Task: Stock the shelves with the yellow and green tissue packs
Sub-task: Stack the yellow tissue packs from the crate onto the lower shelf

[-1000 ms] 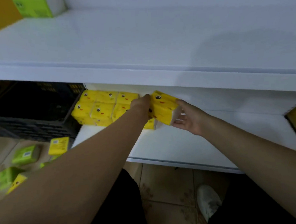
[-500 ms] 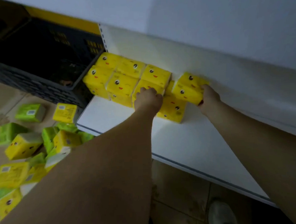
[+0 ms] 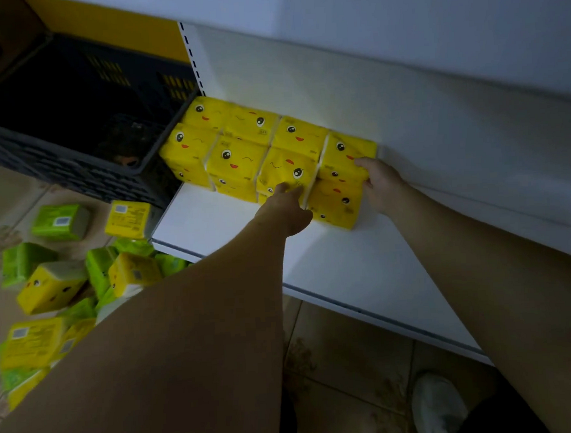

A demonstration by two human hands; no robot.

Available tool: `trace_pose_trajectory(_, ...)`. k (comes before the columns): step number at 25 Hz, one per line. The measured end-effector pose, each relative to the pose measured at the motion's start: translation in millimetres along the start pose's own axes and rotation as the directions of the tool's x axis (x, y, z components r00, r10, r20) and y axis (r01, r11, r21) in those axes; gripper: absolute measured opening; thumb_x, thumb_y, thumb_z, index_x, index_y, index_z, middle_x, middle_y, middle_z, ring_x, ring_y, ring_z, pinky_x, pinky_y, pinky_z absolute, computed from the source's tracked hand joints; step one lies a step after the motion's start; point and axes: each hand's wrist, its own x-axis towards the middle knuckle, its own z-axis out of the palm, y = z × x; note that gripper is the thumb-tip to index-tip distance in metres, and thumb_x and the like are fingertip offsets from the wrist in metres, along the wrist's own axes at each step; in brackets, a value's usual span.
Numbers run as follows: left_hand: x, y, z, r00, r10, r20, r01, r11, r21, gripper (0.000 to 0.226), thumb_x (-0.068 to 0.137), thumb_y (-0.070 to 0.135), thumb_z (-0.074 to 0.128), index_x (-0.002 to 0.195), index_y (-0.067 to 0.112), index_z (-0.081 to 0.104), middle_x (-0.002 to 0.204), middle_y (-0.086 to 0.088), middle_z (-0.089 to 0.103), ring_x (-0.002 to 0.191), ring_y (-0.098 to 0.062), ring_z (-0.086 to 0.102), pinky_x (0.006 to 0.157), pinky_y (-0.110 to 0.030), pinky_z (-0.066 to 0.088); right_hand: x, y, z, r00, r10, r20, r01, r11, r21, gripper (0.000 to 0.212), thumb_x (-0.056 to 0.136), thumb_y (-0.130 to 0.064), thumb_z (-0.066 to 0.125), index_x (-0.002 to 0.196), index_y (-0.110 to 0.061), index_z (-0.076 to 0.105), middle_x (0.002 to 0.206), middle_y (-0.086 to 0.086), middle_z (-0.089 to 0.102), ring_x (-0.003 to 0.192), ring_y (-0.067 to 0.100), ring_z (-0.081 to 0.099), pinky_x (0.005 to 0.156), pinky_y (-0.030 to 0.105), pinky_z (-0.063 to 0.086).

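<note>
Several yellow tissue packs with cartoon faces (image 3: 238,152) stand stacked two high at the back left of the white lower shelf (image 3: 363,272). My right hand (image 3: 380,186) holds the rightmost upper yellow pack (image 3: 347,156), thumb on its top and fingers round its right side; it sits on another yellow pack (image 3: 336,203). My left hand (image 3: 285,206) presses its fingertips against the front of the neighbouring stack. Loose yellow and green packs (image 3: 53,288) lie on the floor at the left.
A dark plastic crate (image 3: 59,162) stands left of the shelf. The upper white shelf (image 3: 433,26) overhangs the stack. Tiled floor and a white shoe (image 3: 436,407) show below the shelf's front edge.
The right hand has carried the yellow pack from in front of the shelf onto the right end of the stack, on top of another pack. The left hand now presses the stack's front.
</note>
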Motion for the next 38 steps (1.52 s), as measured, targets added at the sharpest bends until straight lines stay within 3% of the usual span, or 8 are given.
trace_pose_trajectory(2,0.9,1.1,-0.1,0.999,0.007,-0.041,-0.006,1.000,0.015,0.065,0.091,0.036,0.057,0.150,0.021,0.033,0.156,-0.011,0.021,0.138,-0.036,0.034,0.110,-0.049,0.036,0.6,5.8,-5.0,0.984,-0.131,-0.124,0.051,0.862,-0.504,0.074,0.080,-0.034,0.071,0.142,-0.011,0.038,0.139,0.013,0.046,0.120,0.029,0.052,0.093,0.040,0.049)
trace_pose_trajectory(4,0.8,4.0,-0.8,0.992,0.007,-0.126,-0.001,0.999,0.050,0.059,0.091,0.034,0.057,0.145,0.019,0.040,0.145,-0.015,0.030,0.131,-0.038,0.038,0.104,-0.049,0.041,0.0,8.6,-5.9,0.854,-0.504,-0.129,0.136,0.455,-0.880,0.057,0.082,-0.033,0.065,0.129,-0.008,0.046,0.131,0.017,0.048,0.118,0.036,0.049,0.088,0.041,0.047)
trace_pose_trajectory(7,3.6,7.0,-0.9,0.977,0.014,-0.212,0.001,0.997,0.071,0.052,0.091,0.030,0.056,0.139,0.016,0.045,0.135,-0.015,0.036,0.126,-0.035,0.039,0.099,-0.047,0.043,0.0,13.8,6.9,0.829,-0.539,0.150,0.366,0.321,-0.873,0.026,0.091,-0.035,0.050,0.084,-0.013,0.062,0.089,0.012,0.064,0.093,0.036,0.061,0.065,0.031,0.042)
trace_pose_trajectory(13,4.4,3.5,-3.4,0.992,0.035,-0.120,-0.024,0.996,0.087,0.054,0.089,0.026,0.055,0.142,0.019,0.044,0.140,-0.010,0.034,0.125,-0.032,0.046,0.099,-0.047,0.045,10.1,26.1,9.9,0.870,-0.272,0.411,0.488,0.363,-0.794,0.049,0.096,-0.031,0.052,0.142,-0.017,0.046,0.147,0.012,0.044,0.133,0.033,0.042,0.107,0.041,0.037)
trace_pose_trajectory(18,-11.6,45.9,-17.2,0.994,0.005,-0.108,0.010,0.990,0.141,0.051,0.092,0.026,0.051,0.141,0.013,0.043,0.141,-0.015,0.037,0.122,-0.037,0.050,0.095,-0.044,0.045,-12.3,-0.5,-19.4,0.875,-0.319,0.365,0.458,0.300,-0.836,0.042,0.094,-0.034,0.052,0.133,-0.019,0.056,0.135,0.011,0.057,0.122,0.030,0.053,0.099,0.036,0.046)
trace_pose_trajectory(22,-56.2,135.0,-8.9,0.966,0.231,0.115,-0.252,0.939,0.233,0.052,0.096,0.035,0.049,0.142,0.011,0.043,0.144,-0.017,0.045,0.132,-0.032,0.044,0.107,-0.037,0.037,-72.8,-40.3,-102.2,0.886,-0.425,0.185,0.381,0.440,-0.814,0.048,0.097,-0.042,0.043,0.135,-0.013,0.050,0.140,0.011,0.052,0.127,0.030,0.050,0.104,0.037,0.042)
trace_pose_trajectory(30,-235.6,342.1,99.5,0.684,0.576,0.448,-0.712,0.661,0.237,0.057,0.100,0.044,0.040,0.151,0.022,0.029,0.154,-0.009,0.031,0.137,-0.027,0.037,0.111,-0.036,0.032,-252.8,10.9,-387.3,0.942,-0.276,-0.191,0.016,0.604,-0.797,0.064,0.100,-0.055,0.025,0.151,-0.016,0.027,0.157,0.006,0.028,0.142,0.025,0.031,0.113,0.034,0.027)
trace_pose_trajectory(38,-332.2,406.6,247.4,0.441,0.489,0.752,-0.877,0.413,0.246,0.049,0.096,0.042,0.047,0.137,0.017,0.049,0.143,-0.014,0.046,0.126,-0.030,0.048,0.103,-0.035,0.041,-353.8,236.6,-522.4,0.868,0.096,-0.486,-0.403,0.709,-0.579,0.067,0.098,-0.046,0.046,0.147,-0.002,0.029,0.144,0.022,0.039,0.123,0.036,0.047,0.088,0.041,0.042)
